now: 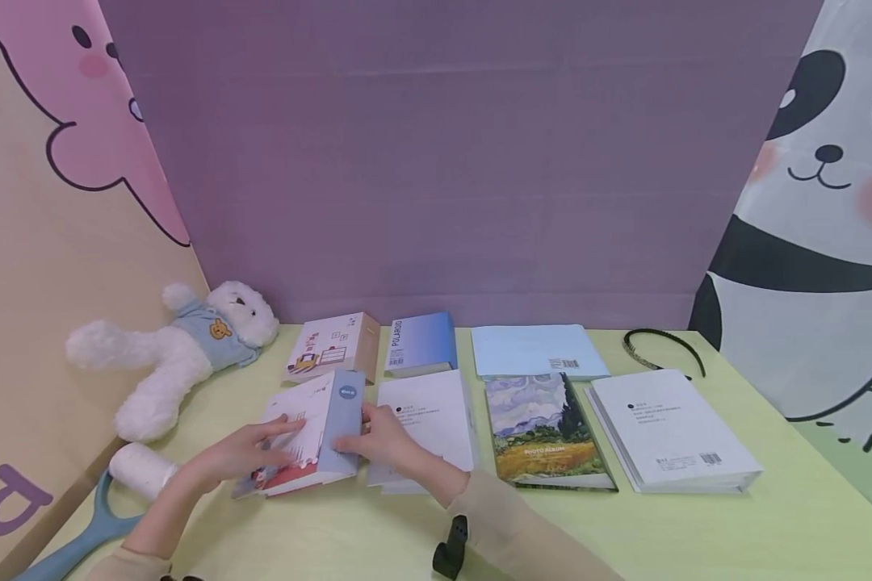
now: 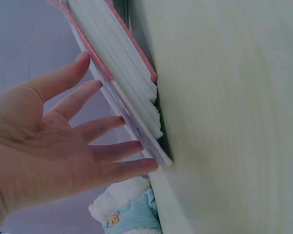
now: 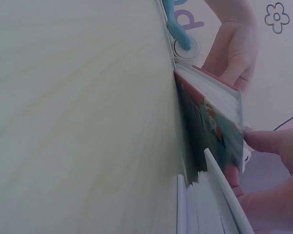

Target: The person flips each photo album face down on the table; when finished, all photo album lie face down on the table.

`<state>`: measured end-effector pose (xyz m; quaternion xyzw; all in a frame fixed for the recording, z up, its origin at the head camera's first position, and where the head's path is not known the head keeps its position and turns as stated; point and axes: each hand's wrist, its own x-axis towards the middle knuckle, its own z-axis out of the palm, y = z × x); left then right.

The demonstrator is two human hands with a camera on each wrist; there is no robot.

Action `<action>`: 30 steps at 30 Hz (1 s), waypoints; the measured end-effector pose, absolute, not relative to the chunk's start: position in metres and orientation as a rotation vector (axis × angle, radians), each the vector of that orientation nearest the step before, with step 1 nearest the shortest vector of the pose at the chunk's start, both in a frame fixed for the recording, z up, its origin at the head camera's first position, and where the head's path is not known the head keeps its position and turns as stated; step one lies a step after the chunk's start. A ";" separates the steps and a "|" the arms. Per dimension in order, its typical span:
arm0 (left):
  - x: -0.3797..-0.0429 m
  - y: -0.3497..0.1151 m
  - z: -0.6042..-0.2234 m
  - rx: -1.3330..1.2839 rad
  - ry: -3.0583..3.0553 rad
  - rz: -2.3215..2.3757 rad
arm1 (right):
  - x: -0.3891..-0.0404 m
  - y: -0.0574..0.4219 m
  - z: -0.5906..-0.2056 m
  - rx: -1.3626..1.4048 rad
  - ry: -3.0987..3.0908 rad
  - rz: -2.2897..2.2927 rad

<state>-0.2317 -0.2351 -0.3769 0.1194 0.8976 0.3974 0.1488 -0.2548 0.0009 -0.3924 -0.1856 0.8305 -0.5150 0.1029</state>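
A thick photo album [image 1: 301,436] with a white illustrated cover and a blue-grey spine lies tilted on the table, its spine side raised. My right hand [image 1: 388,440] pinches it at the spine, thumb on the outside and fingers tucked under in the right wrist view. Spread and fairly straight, the fingers of my left hand [image 2: 73,141] rest on the album's cover [image 1: 283,432]. Its red-edged page block [image 2: 119,53] shows in the left wrist view. Right beside my right hand lies a white album [image 1: 432,420], partly covered by that hand and forearm.
Behind stand a pink-sided album [image 1: 334,343], a blue POLAROID album [image 1: 421,343] and a light blue one [image 1: 534,351]. To the right are a landscape-covered album [image 1: 545,432], a thick white album [image 1: 676,428] and a headband [image 1: 664,347]. A plush bear [image 1: 189,347], white roll [image 1: 141,470] and blue-handled tool [image 1: 90,537] lie left.
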 end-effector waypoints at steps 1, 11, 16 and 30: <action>-0.232 -0.235 -0.377 0.339 2.578 1.143 | -0.255 0.000 -0.393 -0.543 2.466 -1.497; -0.234 -0.236 -0.376 0.311 2.609 1.079 | -0.249 -0.005 -0.391 -0.536 2.552 -1.274; -0.234 -0.234 -0.376 0.332 2.622 1.076 | -0.247 -0.007 -0.387 -0.573 2.533 -1.229; -0.233 -0.231 -0.378 0.332 2.634 1.025 | -0.241 -0.012 -0.386 -0.586 2.471 -1.072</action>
